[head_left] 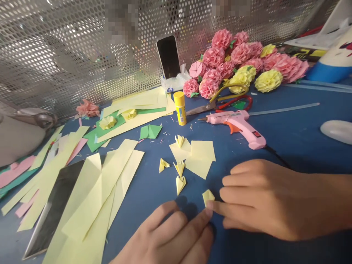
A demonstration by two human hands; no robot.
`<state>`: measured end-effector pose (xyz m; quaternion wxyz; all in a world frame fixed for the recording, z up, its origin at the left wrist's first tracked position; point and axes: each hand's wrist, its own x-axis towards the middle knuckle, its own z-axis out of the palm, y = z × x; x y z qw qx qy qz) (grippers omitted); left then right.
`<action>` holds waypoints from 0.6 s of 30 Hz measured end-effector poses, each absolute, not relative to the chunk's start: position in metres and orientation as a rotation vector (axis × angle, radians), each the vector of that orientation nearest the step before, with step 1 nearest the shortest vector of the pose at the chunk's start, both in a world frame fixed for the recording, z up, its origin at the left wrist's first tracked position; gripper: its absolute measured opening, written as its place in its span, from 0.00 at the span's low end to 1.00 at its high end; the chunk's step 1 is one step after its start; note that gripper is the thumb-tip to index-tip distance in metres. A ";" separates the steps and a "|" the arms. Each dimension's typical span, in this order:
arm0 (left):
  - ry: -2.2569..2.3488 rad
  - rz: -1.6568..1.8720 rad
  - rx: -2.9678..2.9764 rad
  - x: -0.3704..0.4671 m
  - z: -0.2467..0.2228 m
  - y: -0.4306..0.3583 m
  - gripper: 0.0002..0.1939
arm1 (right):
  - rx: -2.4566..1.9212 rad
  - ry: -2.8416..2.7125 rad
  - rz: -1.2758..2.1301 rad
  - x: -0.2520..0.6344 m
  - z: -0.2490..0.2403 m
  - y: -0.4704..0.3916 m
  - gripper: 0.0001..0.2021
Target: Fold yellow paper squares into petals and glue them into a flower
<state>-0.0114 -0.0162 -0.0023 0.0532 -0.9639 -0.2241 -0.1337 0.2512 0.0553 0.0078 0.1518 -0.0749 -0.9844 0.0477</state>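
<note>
A small folded yellow paper piece (208, 197) lies on the blue table at the lower middle. My right hand (258, 201) presses its lower edge with the index fingertip, the other fingers curled. My left hand (173, 234) touches the same edge from the left with a fingertip, its fingers bent and close together. Folded yellow pieces (180, 185) stand in a short column to the upper left, with another folded piece (164, 165) beside them. Square yellow sheets (202, 152) lie just above.
A yellow glue stick (180, 110) stands behind the squares. To its right are scissors (203, 108) and a pink glue gun (242, 126). Yellow paper strips (96, 198) spread at left. Pink and yellow paper flowers (240, 53) and a propped phone (168, 58) are at the back.
</note>
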 end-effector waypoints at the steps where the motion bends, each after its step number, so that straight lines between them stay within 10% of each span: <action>1: -0.673 -0.444 -2.907 -0.011 -0.004 -0.016 0.17 | -0.233 -2.859 0.119 0.252 0.008 0.052 0.14; 18: -0.667 -0.479 -2.973 -0.005 0.007 -0.013 0.17 | -0.285 -2.881 0.126 0.254 0.008 0.051 0.10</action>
